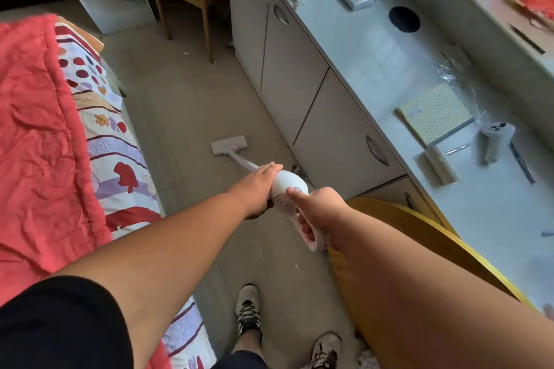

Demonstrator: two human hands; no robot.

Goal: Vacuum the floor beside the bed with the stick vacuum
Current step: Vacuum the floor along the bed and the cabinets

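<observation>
The right hand [319, 213] is wrapped around the pink loop handle of the stick vacuum [289, 186], its thumb laid along the top of the white motor body. The left hand [259, 186] is closed over the body's front end, where the thin white tube starts. The tube slants down and away to the flat white floor head [228, 145], which rests on the grey tiled floor [186, 117] between the bed [99, 135] on the left and a row of grey cabinets [299, 78] on the right. White scraps dot the tiles. A red quilt [36, 117] lies over the patterned sheet. A yellow dotted notebook [434, 115] sits on the countertop [374, 48]. No brand or writing is legible anywhere.
</observation>
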